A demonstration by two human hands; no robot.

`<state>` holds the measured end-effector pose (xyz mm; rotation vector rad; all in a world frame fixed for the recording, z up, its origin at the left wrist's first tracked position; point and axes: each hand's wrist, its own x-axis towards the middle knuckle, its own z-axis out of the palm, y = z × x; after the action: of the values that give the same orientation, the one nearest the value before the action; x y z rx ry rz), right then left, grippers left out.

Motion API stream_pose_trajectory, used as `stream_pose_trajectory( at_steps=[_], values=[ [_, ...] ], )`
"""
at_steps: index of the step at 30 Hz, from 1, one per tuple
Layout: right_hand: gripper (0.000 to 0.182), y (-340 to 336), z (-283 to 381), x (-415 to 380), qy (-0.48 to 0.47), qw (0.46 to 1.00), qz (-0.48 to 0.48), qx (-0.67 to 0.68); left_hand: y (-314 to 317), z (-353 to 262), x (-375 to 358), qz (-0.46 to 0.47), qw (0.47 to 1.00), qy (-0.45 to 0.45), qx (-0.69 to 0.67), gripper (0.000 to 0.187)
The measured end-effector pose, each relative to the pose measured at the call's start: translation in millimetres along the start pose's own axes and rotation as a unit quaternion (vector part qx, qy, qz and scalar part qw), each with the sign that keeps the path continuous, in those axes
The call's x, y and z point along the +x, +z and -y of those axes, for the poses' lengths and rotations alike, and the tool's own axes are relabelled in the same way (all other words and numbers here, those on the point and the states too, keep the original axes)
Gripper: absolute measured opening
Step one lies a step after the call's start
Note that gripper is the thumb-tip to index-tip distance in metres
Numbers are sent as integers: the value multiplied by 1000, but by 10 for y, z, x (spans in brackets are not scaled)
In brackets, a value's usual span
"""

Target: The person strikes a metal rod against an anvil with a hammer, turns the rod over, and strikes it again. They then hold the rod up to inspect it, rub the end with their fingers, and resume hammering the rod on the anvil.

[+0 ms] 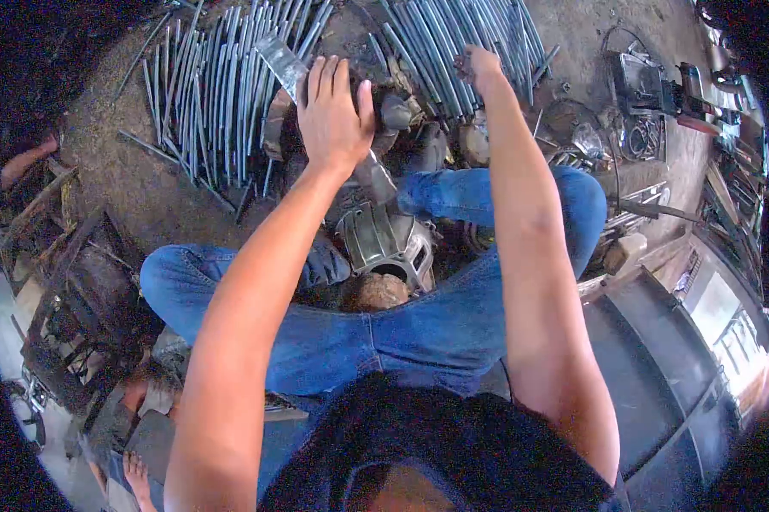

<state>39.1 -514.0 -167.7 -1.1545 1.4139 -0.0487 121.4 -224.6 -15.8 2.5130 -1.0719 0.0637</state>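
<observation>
My left hand (333, 118) lies palm down over a flat metal bar (280, 63), its fingers stretched out and the thumb apart. The bar runs diagonally, coming out past my fingertips and again below my wrist. Farther forward on the right, my right hand (480, 66) is closed, its fingers curled at the edge of a bundle of metal rods (436, 55). What it holds, if anything, is hidden. A second spread of metal rods (209, 94) lies on the ground to the left of my left hand.
Between my legs stands a grey metal housing (376, 239) with a round brownish piece (383, 292) beside it. Dark machinery (645, 81) and cables sit at right. A dark metal frame (86, 290) is on the left. Another person's hand (135, 471) shows at lower left.
</observation>
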Motion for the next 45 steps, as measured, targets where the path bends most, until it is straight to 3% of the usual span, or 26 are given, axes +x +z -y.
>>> stream_pose_trajectory(
  at_steps=[2, 4, 5, 6, 7, 8, 10, 11, 13, 16, 18, 20, 21, 25, 27, 34, 36, 39, 40, 42, 45],
  values=[
    [24, -313, -648, 682, 15, 999, -3, -37, -8, 2, 21, 2, 1000, 2, -1, 44],
    [21, -257, -1306, 1396, -55, 959, 31, -277, -16, -4, 19, 5, 1000, 1, 0, 42],
    [21, -264, -1567, 1486, -54, 959, 33, -278, -21, -7, 20, 11, 1000, -5, -12, 41],
    [21, -267, -1811, 1531, -150, 859, 12, -490, -22, -7, 14, 13, 1000, -7, -10, 41],
    [22, -268, -1991, 1561, -238, 703, -10, -670, -20, -4, 19, 10, 1000, -7, -16, 41],
    [22, -288, -2137, 1548, -239, 703, -8, -669, -17, 0, 21, 7, 1000, -7, -23, 41],
    [36, -319, -2349, 1412, -140, 824, -17, -549, -12, 11, 23, 4, 1000, -5, -17, 40],
    [36, -266, -2377, 1201, -140, 824, -12, -549, -25, 6, 15, 7, 1000, -7, -20, 40],
    [37, -56, -2198, 690, -47, 868, -31, -493, -31, 7, 28, 14, 999, -10, -29, 39],
    [46, 58, -2042, 317, -20, 883, -35, -467, -40, 1, 37, 22, 999, -15, -32, 38],
    [45, 132, -2022, 135, -41, 901, -85, -422, -55, -4, 39, 26, 999, -16, -26, 38],
    [44, 177, -1818, -70, 18, 911, -96, -400, -47, -1, 39, 25, 999, -13, -25, 38],
    [58, 207, -1846, -51, 46, 909, -117, -397, -47, -2, 28, 26, 999, -13, -24, 38],
    [60, 242, -1929, -53, 17, 928, -139, -346, -56, -2, 46, 25, 999, -17, -37, 38],
    [64, 289, -1949, -50, 71, 935, -199, -284, -51, -14, 59, 37, 998, -31, -38, 38],
    [66, 275, -1965, -117, 58, 953, -182, -237, -71, -19, 72, 41, 998, -29, -37, 39],
    [55, 219, -2227, 0, -23, 944, -171, -282, -62, -22, 67, 40, 998, -29, -38, 39],
    [45, 263, -2104, -174, -34, 939, -170, -299, -72, -27, 61, 42, 998, -35, -44, 39],
    [45, 263, -2155, -157, -33, 939, -167, -298, -71, -20, 58, 44, 998, -36, -42, 39],
    [38, 177, -2211, -143, -154, 928, -143, -308, -61, -16, 58, 42, 998, -32, -42, 38],
    [38, 96, -2234, -113, -185, 919, -109, -331, -67, -20, 54, 36, 998, -32, -50, 38]
  ],
)
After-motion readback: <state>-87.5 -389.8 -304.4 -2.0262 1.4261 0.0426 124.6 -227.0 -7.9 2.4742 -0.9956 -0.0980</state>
